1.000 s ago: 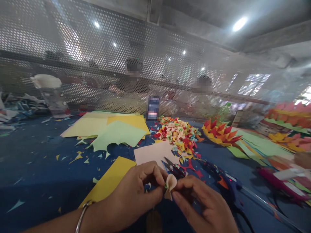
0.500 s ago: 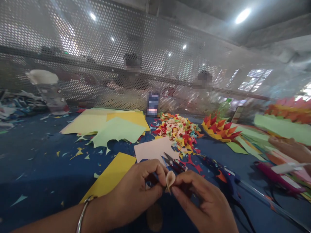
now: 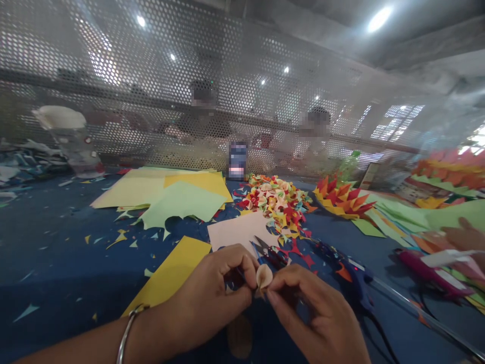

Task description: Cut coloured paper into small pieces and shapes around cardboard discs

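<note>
Between my two hands is a small cream paper petal (image 3: 264, 277), curled into a cupped shape with its narrow end down. My left hand (image 3: 217, 288), with a bangle at the wrist, pinches its left side between thumb and forefinger. From the right, my right hand (image 3: 306, 303) pinches the opposite edge the same way. Just beyond the fingers lie dark-bladed scissors (image 3: 267, 251), partly over a pale pink sheet of paper (image 3: 235, 228) with scalloped cuts. A yellow sheet (image 3: 174, 265) lies left, partly behind my left hand.
A heap of small coloured paper pieces (image 3: 278, 194) lies ahead. Rightward are a blue glue gun (image 3: 358, 283), a magenta glue gun (image 3: 432, 273), an orange-red paper flower (image 3: 343, 199) and another person's hand (image 3: 464, 235). Sheets (image 3: 129, 187), a phone (image 3: 237, 159) and a perforated metal screen (image 3: 151, 111) are farther back.
The cream petal has turned slightly, so its cupped inside shows wider. Both my hands keep their pinch. The other person's hand has moved right, and the green sheet near it has shifted.
</note>
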